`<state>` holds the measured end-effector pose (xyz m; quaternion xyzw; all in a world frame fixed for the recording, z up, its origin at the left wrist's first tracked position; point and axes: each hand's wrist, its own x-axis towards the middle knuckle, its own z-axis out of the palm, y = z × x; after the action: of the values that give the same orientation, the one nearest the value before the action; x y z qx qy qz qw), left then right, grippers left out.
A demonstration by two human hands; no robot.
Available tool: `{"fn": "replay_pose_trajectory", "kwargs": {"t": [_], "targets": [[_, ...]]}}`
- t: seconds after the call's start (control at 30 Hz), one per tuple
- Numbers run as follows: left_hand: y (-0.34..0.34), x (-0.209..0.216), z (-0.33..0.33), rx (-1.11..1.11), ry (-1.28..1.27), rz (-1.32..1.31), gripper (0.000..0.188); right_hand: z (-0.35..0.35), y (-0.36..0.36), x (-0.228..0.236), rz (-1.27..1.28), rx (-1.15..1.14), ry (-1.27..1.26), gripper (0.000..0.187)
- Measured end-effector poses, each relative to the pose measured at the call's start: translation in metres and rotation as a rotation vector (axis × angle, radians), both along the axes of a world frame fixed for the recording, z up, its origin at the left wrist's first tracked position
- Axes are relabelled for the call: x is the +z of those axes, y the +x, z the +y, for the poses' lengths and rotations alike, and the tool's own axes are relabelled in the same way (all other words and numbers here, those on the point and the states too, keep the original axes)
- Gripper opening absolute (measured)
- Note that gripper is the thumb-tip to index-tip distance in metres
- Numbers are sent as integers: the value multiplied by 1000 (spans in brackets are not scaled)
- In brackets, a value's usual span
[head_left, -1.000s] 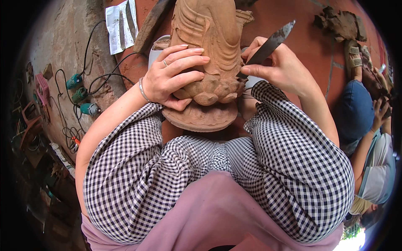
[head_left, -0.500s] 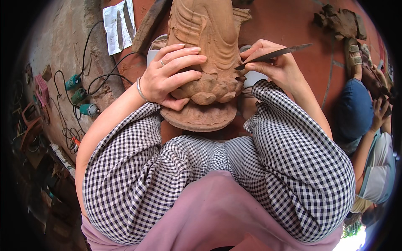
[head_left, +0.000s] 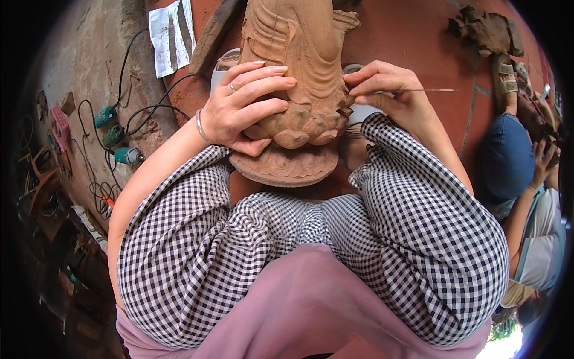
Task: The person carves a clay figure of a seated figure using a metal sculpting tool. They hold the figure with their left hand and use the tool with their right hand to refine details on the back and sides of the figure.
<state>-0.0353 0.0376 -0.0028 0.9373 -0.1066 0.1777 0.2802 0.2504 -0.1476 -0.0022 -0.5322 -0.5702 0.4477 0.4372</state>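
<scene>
A brown carved statue (head_left: 314,45), with draped folds and a lotus-petal base (head_left: 293,136), stands between my knees; its top runs out of the picture. My left hand (head_left: 246,110) grips its left side, fingers laid across the folds and thumb down by the petals. At the right edge, just above the petals, my right hand (head_left: 394,90) pinches a thin flat dark blade (head_left: 441,90), now seen edge-on. One end sticks out to the right past the hand. The fingers hide the end near the statue, so I cannot tell whether it touches.
Green power tools (head_left: 127,156) with black cords lie at the left. A white paper (head_left: 170,39) holding dark strips is at the upper left, beside a wooden beam (head_left: 215,33). Brown scraps (head_left: 487,33) lie upper right. Another person (head_left: 508,155) sits at the right.
My right hand has turned the blade from showing its broad face, tilted up to the right, to nearly level and edge-on. The left hand and statue stay almost where they were.
</scene>
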Motion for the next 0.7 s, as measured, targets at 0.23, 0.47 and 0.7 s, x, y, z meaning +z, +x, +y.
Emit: {"fn": "replay_pose_trajectory", "kwargs": {"t": [0.23,0.47,0.7], "targets": [[2,-1,-1,5,-3,-6,51,3,5,-5,46,-13,13,20],[1,-4,-2,28,-10,-10,50,5,0,11,-46,12,-25,17],[-3,-3,-4,40,0,3,50,4,1,5,-98,60,30,18]]}}
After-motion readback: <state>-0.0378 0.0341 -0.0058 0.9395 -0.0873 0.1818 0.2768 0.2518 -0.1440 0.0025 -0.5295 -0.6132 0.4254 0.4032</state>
